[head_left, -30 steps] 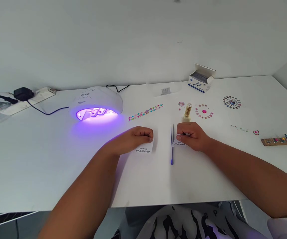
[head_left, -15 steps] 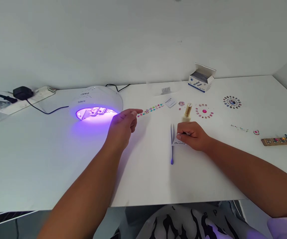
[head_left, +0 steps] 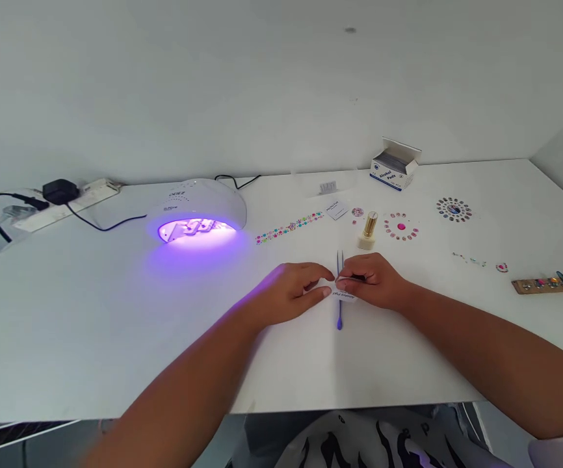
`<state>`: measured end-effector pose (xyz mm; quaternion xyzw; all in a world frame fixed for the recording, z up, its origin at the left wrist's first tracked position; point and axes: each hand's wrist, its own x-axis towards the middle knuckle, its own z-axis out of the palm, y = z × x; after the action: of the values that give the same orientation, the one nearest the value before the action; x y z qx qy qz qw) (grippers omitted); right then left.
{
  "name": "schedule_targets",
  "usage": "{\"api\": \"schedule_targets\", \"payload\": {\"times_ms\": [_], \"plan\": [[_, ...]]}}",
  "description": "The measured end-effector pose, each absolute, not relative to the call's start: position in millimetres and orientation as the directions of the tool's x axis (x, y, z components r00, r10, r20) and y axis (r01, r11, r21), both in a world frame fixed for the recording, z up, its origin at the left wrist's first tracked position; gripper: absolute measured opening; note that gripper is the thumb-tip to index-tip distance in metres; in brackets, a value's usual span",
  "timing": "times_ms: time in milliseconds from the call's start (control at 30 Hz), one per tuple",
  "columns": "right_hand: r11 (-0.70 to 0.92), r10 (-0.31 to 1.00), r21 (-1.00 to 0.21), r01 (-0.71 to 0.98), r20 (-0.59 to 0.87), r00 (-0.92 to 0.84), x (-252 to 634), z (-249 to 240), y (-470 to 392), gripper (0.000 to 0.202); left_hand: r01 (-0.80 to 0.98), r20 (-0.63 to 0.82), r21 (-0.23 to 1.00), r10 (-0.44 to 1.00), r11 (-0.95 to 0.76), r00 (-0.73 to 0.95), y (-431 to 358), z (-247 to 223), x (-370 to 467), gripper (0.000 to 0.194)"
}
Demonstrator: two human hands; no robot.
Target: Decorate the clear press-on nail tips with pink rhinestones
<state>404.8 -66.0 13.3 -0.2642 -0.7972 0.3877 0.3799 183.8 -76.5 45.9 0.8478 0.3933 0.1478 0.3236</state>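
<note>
A white tabletop (head_left: 116,364) runs back to a plain pale grey wall (head_left: 213,84), with a second wall meeting it at the right. At the far left, a white power strip (head_left: 99,192) carries a black adapter (head_left: 60,192). Nearby, a white nail-curing lamp (head_left: 213,198) casts violet light onto the table. A strip of colourful gem stickers (head_left: 288,227) lies right of the lamp, beside a small white printed piece (head_left: 337,208). The Alcohol Pads box (head_left: 393,171) stands open at the back. A gold-coloured bottle (head_left: 370,226) stands just beyond the right hand (head_left: 374,281); rings of gems and a brown strip of ornaments (head_left: 549,284) lie farther right.

Both forearms reach in from the near edge, hands meeting above blue tweezers (head_left: 339,320). The right hand, fingers curled, pinches the white alcohol pad packet (head_left: 344,296) between thumb and forefinger, over the tweezers' middle. The left hand (head_left: 294,292) points its thumb and forefinger at the packet's left edge; whether they grip it, I cannot tell.
</note>
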Motion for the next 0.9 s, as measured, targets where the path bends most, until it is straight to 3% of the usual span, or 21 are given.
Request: {"api": "schedule_targets", "payload": {"times_ms": [200,667,900], "plan": [[0.537,0.742,-0.831,0.146,0.382,-0.551,399.6,12.1,-70.2,0.027,0.471,0.025,0.756,0.738,-0.456,0.675,-80.1,41.6,190.7,0.016],[0.652,0.643,-0.744,0.147,0.44,-0.627,407.8,9.8,-65.2,0.027,0.485,0.062,0.724,0.747,-0.491,0.662,-80.2,43.0,190.1,0.021],[0.631,0.658,-0.763,0.142,0.429,-0.618,408.4,10.8,-64.4,0.031,0.503,-0.009,0.73,0.73,-0.462,0.683,-80.0,43.4,189.9,0.023]]}}
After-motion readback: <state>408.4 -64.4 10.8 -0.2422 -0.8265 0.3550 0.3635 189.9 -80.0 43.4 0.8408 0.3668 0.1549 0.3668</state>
